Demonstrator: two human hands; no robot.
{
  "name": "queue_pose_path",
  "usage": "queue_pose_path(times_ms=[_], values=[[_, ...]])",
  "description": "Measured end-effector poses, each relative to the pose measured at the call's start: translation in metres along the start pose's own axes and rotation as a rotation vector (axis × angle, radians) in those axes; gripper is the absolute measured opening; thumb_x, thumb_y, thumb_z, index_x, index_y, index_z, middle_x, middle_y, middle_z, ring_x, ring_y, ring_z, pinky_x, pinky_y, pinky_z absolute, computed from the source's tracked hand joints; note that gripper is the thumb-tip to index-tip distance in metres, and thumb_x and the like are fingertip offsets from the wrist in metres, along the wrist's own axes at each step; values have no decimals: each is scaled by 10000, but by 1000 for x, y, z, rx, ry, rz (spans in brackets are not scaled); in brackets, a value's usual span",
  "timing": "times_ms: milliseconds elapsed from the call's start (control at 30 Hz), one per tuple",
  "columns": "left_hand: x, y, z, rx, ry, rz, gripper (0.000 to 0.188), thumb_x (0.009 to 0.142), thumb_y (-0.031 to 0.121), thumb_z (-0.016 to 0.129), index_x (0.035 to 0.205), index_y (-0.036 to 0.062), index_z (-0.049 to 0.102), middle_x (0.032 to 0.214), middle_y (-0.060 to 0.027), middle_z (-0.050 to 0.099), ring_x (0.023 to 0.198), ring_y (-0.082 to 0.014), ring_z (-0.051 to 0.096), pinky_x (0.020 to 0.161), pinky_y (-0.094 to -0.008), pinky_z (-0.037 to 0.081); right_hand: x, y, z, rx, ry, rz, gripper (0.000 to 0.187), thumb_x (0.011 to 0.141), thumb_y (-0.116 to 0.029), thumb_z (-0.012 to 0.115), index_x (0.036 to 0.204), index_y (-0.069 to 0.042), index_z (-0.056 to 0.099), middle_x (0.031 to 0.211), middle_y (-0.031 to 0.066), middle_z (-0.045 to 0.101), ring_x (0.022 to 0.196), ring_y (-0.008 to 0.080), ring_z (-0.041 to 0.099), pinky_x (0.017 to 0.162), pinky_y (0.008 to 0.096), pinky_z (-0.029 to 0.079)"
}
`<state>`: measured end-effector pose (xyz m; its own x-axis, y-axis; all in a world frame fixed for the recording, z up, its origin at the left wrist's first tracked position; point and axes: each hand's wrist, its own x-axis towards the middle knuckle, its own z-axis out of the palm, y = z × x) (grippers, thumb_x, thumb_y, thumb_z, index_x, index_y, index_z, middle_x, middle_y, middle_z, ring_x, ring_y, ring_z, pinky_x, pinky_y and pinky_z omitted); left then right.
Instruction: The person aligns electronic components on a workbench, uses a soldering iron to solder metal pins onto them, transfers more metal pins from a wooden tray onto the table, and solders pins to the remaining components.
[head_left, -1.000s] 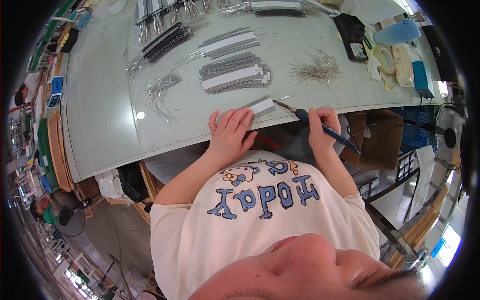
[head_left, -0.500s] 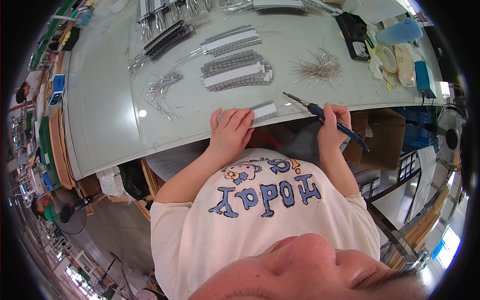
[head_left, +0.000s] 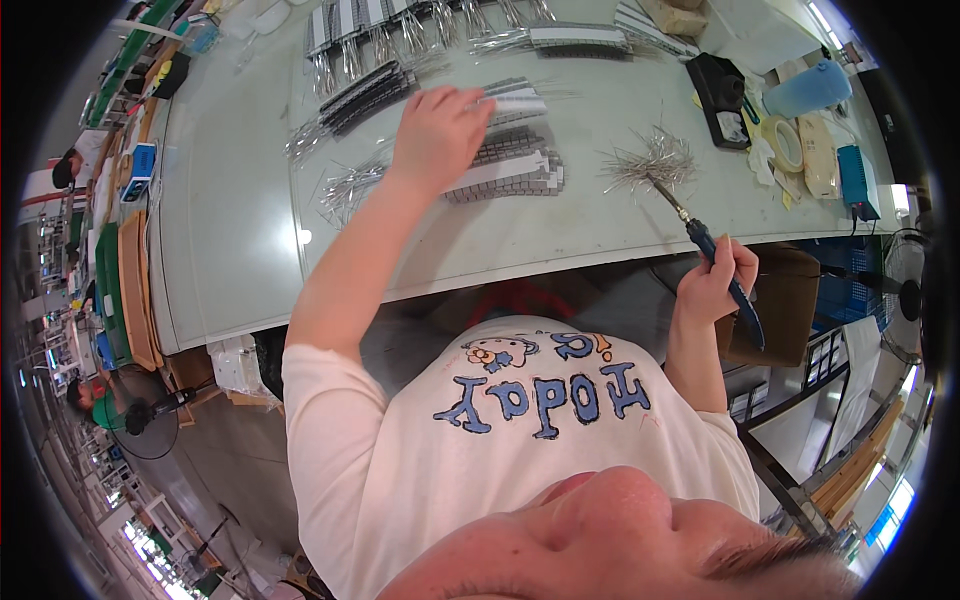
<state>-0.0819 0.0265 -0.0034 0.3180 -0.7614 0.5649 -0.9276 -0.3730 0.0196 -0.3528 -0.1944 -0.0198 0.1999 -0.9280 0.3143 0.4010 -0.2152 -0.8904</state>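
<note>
My left hand (head_left: 440, 135) reaches over the upper stack of grey segmented strips with white faces. Its fingers are closed at the left end of a strip (head_left: 520, 104) lying along that stack; the fingertips are partly hidden. Below it, a second stack of strips (head_left: 510, 173) is partly covered by my forearm. In my right hand (head_left: 712, 282) is a soldering iron (head_left: 701, 236) with a dark blue handle, gripped near its middle. Its metal tip points up and left, by a loose pile of thin metal pins (head_left: 655, 158).
Another pin pile (head_left: 350, 185) lies left of my forearm. Dark strips (head_left: 365, 98) and bundles with long leads (head_left: 390, 25) sit farther back. At right are a black soldering stand (head_left: 718, 95), tape roll (head_left: 783, 143), blue bottle (head_left: 808, 90) and teal box (head_left: 857, 182).
My left hand has moved from the table's front edge up to the upper stack, taking the strip along. My right hand has shifted right with the soldering iron, its tip now by the pins.
</note>
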Motion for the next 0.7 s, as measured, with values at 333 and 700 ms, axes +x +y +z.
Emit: queue_pose_path(times_ms=[333, 700], values=[[-6, -9, 14, -162, -206, -71, 392, 810, 316, 659, 1132, 94, 625, 1153, -46, 610, 1080, -269, 530, 933, -402, 411, -4, 3, -8, -56, -47, 10, 140, 837, 3, 601, 786, -42, 479, 734, 24, 540, 621, 68, 456, 533, 211, 393], [-48, 24, -3, -167, -155, -41, 409, 739, 263, 718, 1091, 85, 614, 1083, -31, 638, 1007, -210, 565, 917, -387, 412, -14, 7, 2, -50, -157, 2, 118, 837, 3, 606, 794, -25, 501, 731, 27, 550, 631, 69, 467, 565, 211, 403]])
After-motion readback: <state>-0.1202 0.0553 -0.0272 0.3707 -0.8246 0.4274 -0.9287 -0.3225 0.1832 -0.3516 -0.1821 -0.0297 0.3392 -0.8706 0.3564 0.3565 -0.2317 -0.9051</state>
